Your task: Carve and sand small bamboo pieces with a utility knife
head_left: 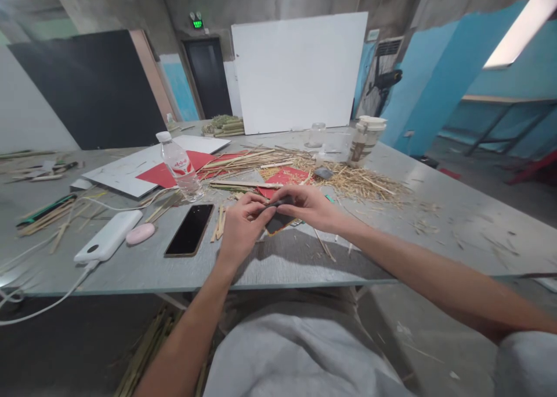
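Observation:
Between my two hands, just above the table, is a small dark grey sheet (277,223) with an orange-brown lower edge; it looks like sandpaper, though I cannot be sure. My left hand (244,220) pinches its left side with thumb and fingers. From the right, my right hand (307,206) grips the same sheet, its thumb meeting the left thumb on top. Whether something thin lies within the sheet is hidden by the fingers. Right behind the hands are a red sheet (287,177) strewn with straw bits and a pale flat strip (243,184).
Left of my hands lie a phone (190,230), a pink round case (140,234) and a white power bank (108,236) with a cable. A water bottle (180,168) stands behind them. Straw (369,182) covers the back right, near a paper cup (366,143) and a glass jar (317,134).

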{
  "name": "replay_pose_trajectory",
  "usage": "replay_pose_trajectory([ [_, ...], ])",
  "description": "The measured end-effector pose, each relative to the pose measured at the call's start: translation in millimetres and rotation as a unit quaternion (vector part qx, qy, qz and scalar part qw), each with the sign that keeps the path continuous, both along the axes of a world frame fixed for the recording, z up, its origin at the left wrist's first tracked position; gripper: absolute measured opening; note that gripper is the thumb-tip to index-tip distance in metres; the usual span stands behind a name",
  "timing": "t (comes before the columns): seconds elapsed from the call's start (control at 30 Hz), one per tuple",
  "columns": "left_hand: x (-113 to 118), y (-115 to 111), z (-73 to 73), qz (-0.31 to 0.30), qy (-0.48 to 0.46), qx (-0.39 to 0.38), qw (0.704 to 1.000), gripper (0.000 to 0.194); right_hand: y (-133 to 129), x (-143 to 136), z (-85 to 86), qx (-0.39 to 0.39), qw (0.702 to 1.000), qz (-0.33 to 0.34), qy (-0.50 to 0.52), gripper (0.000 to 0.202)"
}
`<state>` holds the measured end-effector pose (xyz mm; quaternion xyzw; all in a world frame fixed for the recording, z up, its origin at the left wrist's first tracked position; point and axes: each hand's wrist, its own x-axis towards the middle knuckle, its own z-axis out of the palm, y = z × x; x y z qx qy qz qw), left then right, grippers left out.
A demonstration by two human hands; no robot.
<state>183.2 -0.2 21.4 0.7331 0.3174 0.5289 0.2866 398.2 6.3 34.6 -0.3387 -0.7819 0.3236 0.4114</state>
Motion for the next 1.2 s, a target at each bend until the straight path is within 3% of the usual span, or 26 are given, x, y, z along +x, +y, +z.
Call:
replay_pose_trajectory([
  [0.33, -4, 4, 1.4, -0.049, 0.044, -0.013, 0.998, 0.016, 2, 4, 8.3, 0.026, 0.999, 0.009, -0.024, 0.028],
  [0.47, -3, 3, 4.1, -0.053, 0.023, -0.048, 0.997, 0.015, 0, 2, 12.2, 0.036, 0.999, -0.023, -0.019, 0.029],
  [0.6, -1, -2, 4.6, -0.020, -0.020, -0.077, 0.997, 0.012, -9, -4, 10.6, 0.069, 0.995, -0.070, 0.000, 0.021],
  [0.7, 1, -7, 1.7, -0.021, -0.078, -0.123, 0.989, 0.009, -16, -9, 3.8, 0.193, 0.977, -0.095, 0.003, 0.009],
  [0.8, 2, -13, -2.3, -0.055, -0.136, -0.174, 0.974, 0.018, -20, -11, -5.6, 0.410, 0.909, -0.067, -0.045, 0.013],
  [0.87, 4, -17, -4.9, -0.073, -0.168, -0.196, 0.963, 0.024, -21, -12, -10.3, 0.481, 0.872, -0.057, -0.066, 0.017],
  [1.1, 3, -22, -7.3, -0.080, -0.179, -0.215, 0.957, 0.035, -24, -16, -9.4, 0.498, 0.864, -0.046, -0.064, 0.023],
  [1.2, 1, -24, -3.2, -0.087, -0.205, -0.259, 0.940, 0.036, -26, -17, -7.9, 0.495, 0.866, -0.044, -0.058, 0.027],
])
